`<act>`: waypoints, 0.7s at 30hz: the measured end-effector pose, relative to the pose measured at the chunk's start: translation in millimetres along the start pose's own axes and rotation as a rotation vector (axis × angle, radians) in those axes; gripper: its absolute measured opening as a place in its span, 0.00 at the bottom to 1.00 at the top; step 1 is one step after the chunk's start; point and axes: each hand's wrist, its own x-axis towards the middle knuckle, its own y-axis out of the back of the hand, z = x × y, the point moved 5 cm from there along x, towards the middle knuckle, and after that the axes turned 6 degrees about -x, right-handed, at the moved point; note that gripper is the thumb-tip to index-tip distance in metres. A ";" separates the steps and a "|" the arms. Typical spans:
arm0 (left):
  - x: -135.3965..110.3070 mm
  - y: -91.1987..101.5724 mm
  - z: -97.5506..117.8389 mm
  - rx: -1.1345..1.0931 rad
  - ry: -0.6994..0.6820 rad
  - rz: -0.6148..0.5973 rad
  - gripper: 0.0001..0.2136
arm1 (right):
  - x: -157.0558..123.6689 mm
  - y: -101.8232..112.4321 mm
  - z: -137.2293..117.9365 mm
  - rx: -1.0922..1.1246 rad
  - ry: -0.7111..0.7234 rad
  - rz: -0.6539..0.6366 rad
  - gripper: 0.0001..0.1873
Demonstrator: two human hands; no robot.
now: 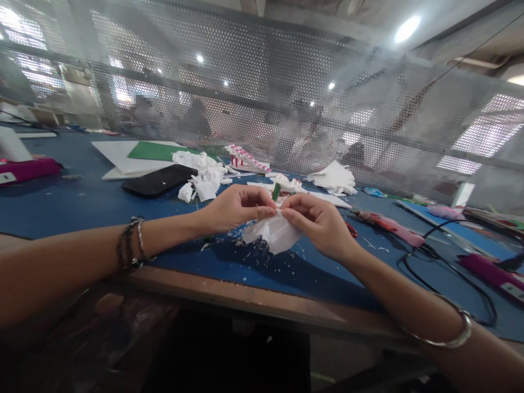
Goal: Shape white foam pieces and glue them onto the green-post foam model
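Note:
Both my hands meet over the blue table (61,202) and pinch the top edge of a crumpled white paper piece (273,234). My left hand (233,207) grips it with thumb and fingers closed, and my right hand (315,221) does the same from the other side. The paper hangs down between them, just above small white scraps on the table. Right behind my fingers stands a green stem with white paper on top (277,190).
A black phone (159,180) lies at the left beside a pile of white paper scraps (202,174). White and green sheets (135,153) lie further back. Pink tools (491,273) and black cables (450,273) sit at the right. A perforated metal screen (262,98) closes the table's far side, with people behind it.

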 end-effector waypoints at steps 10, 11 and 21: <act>0.0 0.9 -0.1 -0.024 0.014 0.017 0.02 | 1.6 -0.5 -3.4 -0.006 0.016 -0.007 0.05; -0.3 0.6 -0.4 -0.027 0.021 0.013 0.02 | 1.7 -0.7 -3.5 -0.001 0.023 -0.010 0.05; -0.8 -1.3 -2.3 -0.082 0.080 0.016 0.04 | 0.8 -3.9 -5.1 0.000 0.050 0.023 0.05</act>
